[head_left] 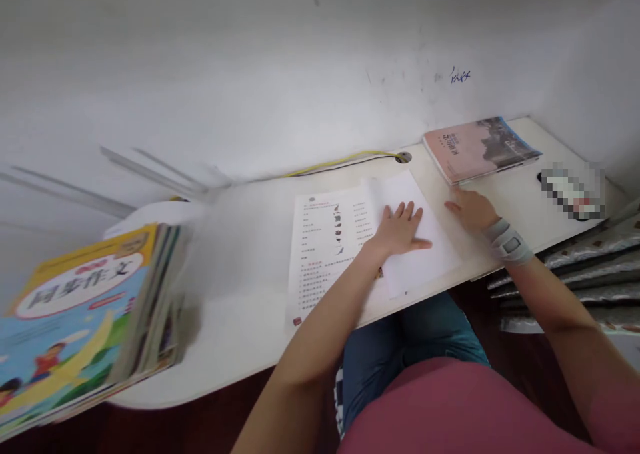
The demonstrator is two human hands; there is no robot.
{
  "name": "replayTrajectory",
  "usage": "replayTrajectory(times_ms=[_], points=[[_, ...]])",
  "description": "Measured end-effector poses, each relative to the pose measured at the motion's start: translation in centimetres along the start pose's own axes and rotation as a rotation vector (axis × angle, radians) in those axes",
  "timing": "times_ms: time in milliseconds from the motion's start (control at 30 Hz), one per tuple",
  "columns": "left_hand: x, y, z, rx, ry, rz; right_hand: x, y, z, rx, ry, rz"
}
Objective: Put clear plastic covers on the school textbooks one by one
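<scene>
My left hand point(400, 229) lies flat with its fingers spread on a white sheet of paper point(425, 261). This sheet covers part of a printed page point(320, 267) with text and small pictures in a column. To the right of the sheet is my right hand point(470, 211), slightly blurred, thumb apart from the fingers and nothing visible in it. A grey band point(509, 242) circles that wrist. Just beyond the right hand lies a pinkish book point(465, 153) on what looks like a thin stack.
The white desk point(240, 321) meets a marked wall behind. A tall pile of books point(95, 294) stands at the left. Yellow and black cables point(345, 159) run to a round desk hole point(403, 157). A pixelated, dark-edged object point(575, 194) lies right, above silvery packages point(590, 274).
</scene>
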State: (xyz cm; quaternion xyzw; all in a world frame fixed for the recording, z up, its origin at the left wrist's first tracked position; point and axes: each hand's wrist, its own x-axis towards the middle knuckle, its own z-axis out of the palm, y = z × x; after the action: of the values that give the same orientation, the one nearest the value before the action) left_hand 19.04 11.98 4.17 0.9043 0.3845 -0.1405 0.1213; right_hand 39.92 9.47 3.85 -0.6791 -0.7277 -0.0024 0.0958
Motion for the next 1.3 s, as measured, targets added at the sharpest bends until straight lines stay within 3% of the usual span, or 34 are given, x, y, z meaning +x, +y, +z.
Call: replayTrajectory(times_ms=[67, 133, 267, 333, 467, 533, 800, 967, 1100, 1300], points=[[0.0, -0.1, 0.1, -0.009, 0.007, 0.005, -0.1, -0.9, -0.7, 0.026, -0.025, -0.122], [0.1, -0.1, 0.2, -0.013, 0.022, 0.011, -1.4, -2.5, -1.7, 0.036, 0.049, -0.215], [0.2, 0.0, 0.1, -0.006, 0.034, 0.016, -3.9, -5.0, -3.2, -0.043, 0.287, -0.170], [0.2, 0.1, -0.2, 0.012, 0.025, 0.018, -4.0, -5.4, -2.6, -0.099, 0.240, -0.165], [0.2, 0.2, -0.5, 0.049, 0.032, 0.044, -2.9, -4.8, 0.4, -0.178, -0.012, -0.115], [0.2, 0.1, -0.3, 0.050, 0.052, 0.059, -2.3, -4.3, 1.7, -0.180, -0.071, -0.084], [0.0, -0.8, -0.4, 0.082, 0.076, 0.090, -2.0, -3.7, 3.0, -0.162, -0.031, -0.071], [2.5, -2.2, -2.0, 0.075, 0.146, 0.104, -2.0, -4.0, 2.9, -0.200, -0.039, -0.070], [4.4, -2.9, -2.8, 0.091, 0.058, 0.039, -2.0, -4.0, 3.1, -0.210, -0.018, -0.080], [4.8, -3.1, -3.0, 0.054, -0.012, 0.068, -2.1, -3.7, 3.6, -0.192, 0.013, -0.071]])
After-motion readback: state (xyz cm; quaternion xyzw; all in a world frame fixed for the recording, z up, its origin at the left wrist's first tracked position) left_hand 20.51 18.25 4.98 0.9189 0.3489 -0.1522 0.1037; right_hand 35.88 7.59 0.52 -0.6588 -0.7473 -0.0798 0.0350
